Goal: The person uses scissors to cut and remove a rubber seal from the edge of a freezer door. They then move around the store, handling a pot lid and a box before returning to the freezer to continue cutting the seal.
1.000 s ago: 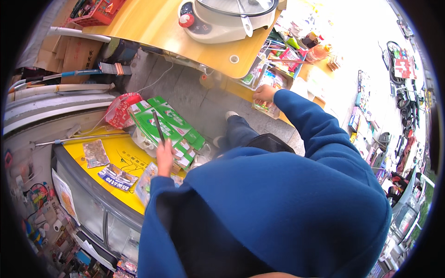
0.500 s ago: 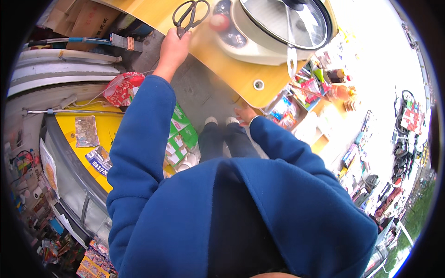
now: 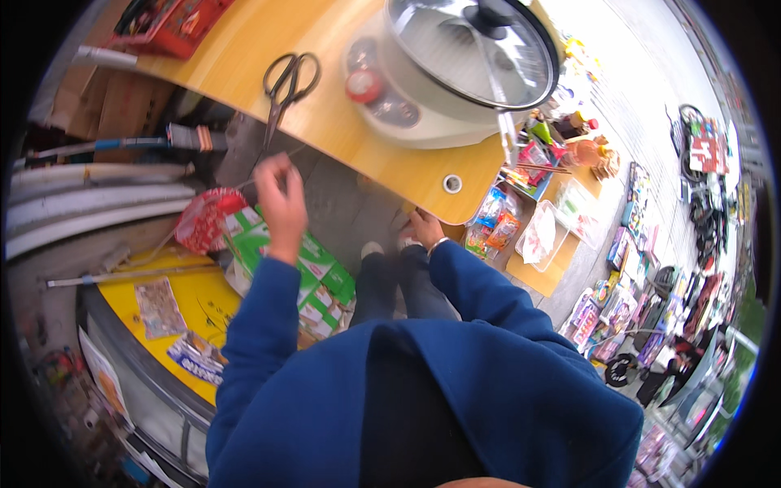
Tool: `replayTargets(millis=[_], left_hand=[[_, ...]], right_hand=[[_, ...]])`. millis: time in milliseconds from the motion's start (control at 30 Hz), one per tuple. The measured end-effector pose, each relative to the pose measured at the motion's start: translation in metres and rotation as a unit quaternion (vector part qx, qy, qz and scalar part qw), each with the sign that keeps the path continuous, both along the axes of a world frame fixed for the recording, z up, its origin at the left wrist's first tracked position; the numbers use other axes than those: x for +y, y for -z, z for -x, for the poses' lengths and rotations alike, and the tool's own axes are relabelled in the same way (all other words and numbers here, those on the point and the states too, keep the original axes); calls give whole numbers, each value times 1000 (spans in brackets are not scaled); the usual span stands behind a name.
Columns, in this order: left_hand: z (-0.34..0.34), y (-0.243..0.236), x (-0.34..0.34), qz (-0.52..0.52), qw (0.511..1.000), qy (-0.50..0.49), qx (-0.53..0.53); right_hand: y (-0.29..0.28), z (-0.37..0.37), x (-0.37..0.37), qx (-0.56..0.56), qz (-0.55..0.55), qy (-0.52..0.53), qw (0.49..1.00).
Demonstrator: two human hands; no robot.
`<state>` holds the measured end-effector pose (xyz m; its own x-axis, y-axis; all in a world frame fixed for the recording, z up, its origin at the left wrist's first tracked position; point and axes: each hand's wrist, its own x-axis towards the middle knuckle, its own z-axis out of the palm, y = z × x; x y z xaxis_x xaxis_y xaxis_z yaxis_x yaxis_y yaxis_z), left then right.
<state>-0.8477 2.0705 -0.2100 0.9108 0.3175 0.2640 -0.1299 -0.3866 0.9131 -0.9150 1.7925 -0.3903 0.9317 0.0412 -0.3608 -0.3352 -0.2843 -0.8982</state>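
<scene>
Dark-handled scissors (image 3: 281, 96) lie on the wooden table (image 3: 333, 138), their blades sticking out past its near edge. Just below the blade tips, off the table, is my left hand (image 3: 281, 207). It is somewhat blurred, its fingers loosely bent and apart, with nothing visible in them. Under the table's near right corner, my right hand (image 3: 425, 228) has its fingers curled together; what they hold, if anything, is hidden. A cream electric pot (image 3: 407, 122) with a glass lid (image 3: 431, 41) stands on the table, and a metal-looking long-handled utensil (image 3: 506, 134) leans at its right side.
A red basket (image 3: 175, 28) sits at the far left of the table. Below are a red bag (image 3: 207, 224), green-and-white cartons (image 3: 325, 276) and a yellow surface (image 3: 203, 297). To the right, snack packets (image 3: 496, 220) and a clear plastic tray (image 3: 541, 236) stand beside the table.
My left hand has let go of the scissors and drawn down toward me, leaving them on the table edge. My right hand has shifted slightly down. The view has also shifted.
</scene>
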Motion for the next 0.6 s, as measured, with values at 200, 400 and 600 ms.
replayTargets(millis=[200, 400, 600], left_hand=[[138, 84, -89, 0, 887, 298, 353], [119, 67, -156, 88, 753, 420, 499], [111, 17, -207, 408, 697, 233, 542]], right_hand=[[-72, 1, -15, 190, -219, 189, 938], [-97, -2, -44, 341, -327, 248, 846], [-156, 54, -116, 218, -198, 161, 942]])
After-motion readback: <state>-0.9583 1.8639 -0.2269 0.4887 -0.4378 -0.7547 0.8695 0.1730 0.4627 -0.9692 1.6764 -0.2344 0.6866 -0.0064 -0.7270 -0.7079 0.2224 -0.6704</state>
